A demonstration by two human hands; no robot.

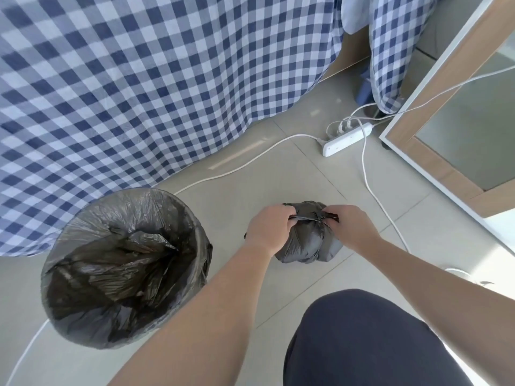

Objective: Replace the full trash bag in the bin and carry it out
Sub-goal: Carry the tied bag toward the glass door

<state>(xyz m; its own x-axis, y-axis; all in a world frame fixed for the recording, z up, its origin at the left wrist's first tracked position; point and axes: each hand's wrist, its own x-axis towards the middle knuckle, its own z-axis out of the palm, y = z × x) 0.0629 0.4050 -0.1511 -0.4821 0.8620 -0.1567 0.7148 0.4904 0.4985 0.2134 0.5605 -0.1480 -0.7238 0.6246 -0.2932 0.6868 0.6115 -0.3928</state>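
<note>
A small full black trash bag sits on the tiled floor in front of me. My left hand grips one twisted end of its top and my right hand grips the other end, with a knot stretched taut between them. To the left stands the round bin, lined with a black bag that folds over its rim and lies crumpled inside.
A blue-and-white checked cloth hangs down to the floor behind the bin. A white power strip lies on the floor at the back right, with white cables trailing across the tiles. A wood-framed mirror leans at the right. My knee is at the bottom.
</note>
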